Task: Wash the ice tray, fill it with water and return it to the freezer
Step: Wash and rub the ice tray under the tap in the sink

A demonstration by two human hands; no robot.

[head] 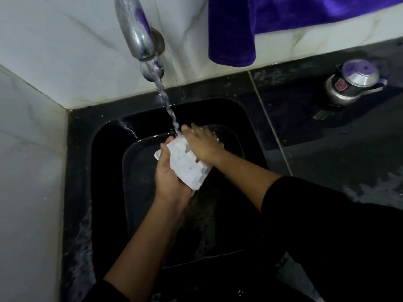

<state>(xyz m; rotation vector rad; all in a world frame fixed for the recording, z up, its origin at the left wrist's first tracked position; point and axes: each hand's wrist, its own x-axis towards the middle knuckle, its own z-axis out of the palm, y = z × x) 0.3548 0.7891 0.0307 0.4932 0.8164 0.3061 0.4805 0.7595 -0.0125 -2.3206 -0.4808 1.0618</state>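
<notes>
A white ice tray (pixel 182 164) is held over the black sink (pixel 104 149), tilted, its far end under the running stream from the metal tap (pixel 137 29). My left hand (pixel 169 177) grips the tray from below and along its left edge. My right hand (pixel 201 144) lies flat across the tray's top right side, fingers spread toward the water, covering part of the compartments. Water (pixel 169 105) falls on the tray's far corner.
White marble tiles form the wall behind and to the left. A purple towel (pixel 272 25) hangs over the wall at the top right. A steel pressure cooker (pixel 353 83) stands on the wet black counter (pixel 327 144) at right.
</notes>
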